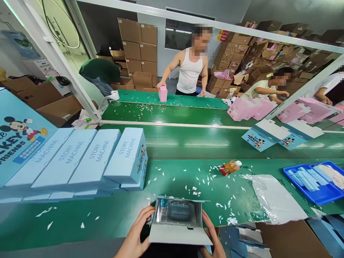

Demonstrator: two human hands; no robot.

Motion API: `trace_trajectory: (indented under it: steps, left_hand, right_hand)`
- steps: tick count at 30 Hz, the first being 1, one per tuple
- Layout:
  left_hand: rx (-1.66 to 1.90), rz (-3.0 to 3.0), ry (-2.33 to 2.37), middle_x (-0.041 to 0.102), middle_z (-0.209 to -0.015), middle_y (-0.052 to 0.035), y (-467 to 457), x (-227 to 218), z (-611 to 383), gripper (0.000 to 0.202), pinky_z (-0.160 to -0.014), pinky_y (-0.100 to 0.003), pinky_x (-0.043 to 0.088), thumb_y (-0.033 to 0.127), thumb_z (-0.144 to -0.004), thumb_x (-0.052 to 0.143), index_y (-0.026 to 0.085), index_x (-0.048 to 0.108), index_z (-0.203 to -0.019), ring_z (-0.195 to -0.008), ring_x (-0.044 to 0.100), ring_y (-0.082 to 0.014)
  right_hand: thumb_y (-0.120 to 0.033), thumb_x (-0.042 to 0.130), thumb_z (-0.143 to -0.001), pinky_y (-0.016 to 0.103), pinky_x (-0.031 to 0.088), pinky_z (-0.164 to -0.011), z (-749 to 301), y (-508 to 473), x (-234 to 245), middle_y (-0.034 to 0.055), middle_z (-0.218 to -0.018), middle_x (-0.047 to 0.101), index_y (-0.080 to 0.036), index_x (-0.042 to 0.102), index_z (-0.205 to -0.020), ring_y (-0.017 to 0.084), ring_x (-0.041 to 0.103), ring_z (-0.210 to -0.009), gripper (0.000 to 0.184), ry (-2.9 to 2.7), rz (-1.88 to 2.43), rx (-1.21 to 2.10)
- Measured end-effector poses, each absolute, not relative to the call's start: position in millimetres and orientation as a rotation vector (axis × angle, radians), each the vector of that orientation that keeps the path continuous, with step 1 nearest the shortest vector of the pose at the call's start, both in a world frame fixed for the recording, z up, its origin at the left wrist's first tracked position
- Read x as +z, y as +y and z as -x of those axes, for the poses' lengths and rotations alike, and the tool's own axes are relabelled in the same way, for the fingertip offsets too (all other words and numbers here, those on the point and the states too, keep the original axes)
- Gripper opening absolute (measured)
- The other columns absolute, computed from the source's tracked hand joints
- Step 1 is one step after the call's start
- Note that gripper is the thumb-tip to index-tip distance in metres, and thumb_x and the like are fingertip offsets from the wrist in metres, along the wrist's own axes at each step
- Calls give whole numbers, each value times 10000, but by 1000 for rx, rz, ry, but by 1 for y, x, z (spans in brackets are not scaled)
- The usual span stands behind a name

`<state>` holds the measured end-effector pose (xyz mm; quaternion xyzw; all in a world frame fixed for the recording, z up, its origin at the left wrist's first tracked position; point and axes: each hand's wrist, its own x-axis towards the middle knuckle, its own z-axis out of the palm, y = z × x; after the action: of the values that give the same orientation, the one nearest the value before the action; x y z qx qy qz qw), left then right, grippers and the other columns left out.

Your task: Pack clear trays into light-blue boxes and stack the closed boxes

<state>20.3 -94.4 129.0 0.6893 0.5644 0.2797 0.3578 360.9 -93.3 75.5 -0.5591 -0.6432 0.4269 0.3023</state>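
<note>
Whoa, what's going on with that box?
Someone's left hand and right hand hold an open box by its sides, with clear plastic showing inside. Blue "Story Machine" boxes are stacked off to the left. Across the green tables, a person in a white top has a hand on a pink box.

Just to the right of our right hand (213, 234), we see white scraps (232, 221) strewn over the green bench (107, 222). Farther right lies crumpled clear plastic (266, 197); beyond the hand, a white-capped bottle (228, 167) rests on its side. Well past both hands, we have a co-worker in a white tank top (191, 70) standing at a pink box (163, 94). Far beyond our left hand (138, 231) rise stacked brown cartons (141, 46), and left of them we see a stooping person in green (100, 73).
</note>
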Motion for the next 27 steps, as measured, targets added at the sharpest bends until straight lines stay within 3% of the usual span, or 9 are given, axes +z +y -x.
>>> trace_trajectory:
  steps: [4, 6, 10, 14, 18, 22, 27]
  left_hand:
    - [708, -1763, 1424, 419, -1436, -93, -97, 128, -19, 569, -1100, -374, 410, 220, -857, 562, 325, 378, -1385, -1324, 444, -240]
    - [670, -1762, 1398, 409, -1446, -83, -95, 128, -18, 517, -1107, -383, 399, 238, -875, 540, 334, 413, -1367, -1333, 432, -244]
    - [514, -1808, 1353, 339, -1495, -65, -85, 142, -20, 568, -1141, -466, 339, 210, -837, 559, 353, 424, -1370, -1388, 328, -285]
    - [339, -1881, 1293, 341, -1474, 22, -68, 164, -26, 613, -1158, -546, 270, 88, -683, 598, 402, 575, -1210, -1429, 160, -330]
    - [299, -1855, 1276, 393, -1412, 25, -58, 174, -28, 444, -1169, -558, 229, 140, -727, 598, 378, 638, -1099, -1418, 155, -317]
    - [292, -1809, 1265, 416, -1392, 24, -52, 172, -28, 280, -1173, -564, 206, 234, -781, 617, 361, 677, -1024, -1416, 167, -313]
    - [249, -1775, 1229, 427, -1374, 25, -43, 179, -27, 213, -1166, -585, 195, 367, -887, 519, 367, 698, -1002, -1407, 174, -323]
  right_hand:
    - [-408, 545, -784, 462, 419, -1057, -370, -87, 83, 84, -1525, 290, -297, 354, -1452, 356, 269, -1416, 703, -1924, 1486, 1071]
    - [-375, 611, -722, 486, 389, -1068, -373, -79, 84, 73, -1488, 354, -332, 457, -1392, 367, 319, -1384, 688, -2046, 1533, 1039]
    - [-385, 637, -741, 432, 443, -963, -369, -50, 73, 66, -1195, 621, -350, 715, -1041, 318, 541, -1159, 312, -2113, 1772, 1041]
    - [-424, 674, -723, 323, 473, -755, -361, -31, 64, 41, -899, 668, -269, 703, -824, 235, 600, -892, 188, -2028, 1926, 1043]
    - [-510, 719, -700, 337, 456, -736, -364, -33, 87, 29, -983, 604, -336, 712, -902, 219, 555, -869, 266, -2298, 1449, 832]
    - [-507, 643, -808, 365, 483, -810, -365, -23, 132, 32, -1060, 555, -383, 681, -1036, 213, 551, -959, 262, -2518, 1205, 962]
    - [-471, 568, -884, 346, 507, -826, -357, -11, 156, 28, -1051, 572, -359, 704, -943, 191, 580, -963, 186, -2500, 1214, 1082]
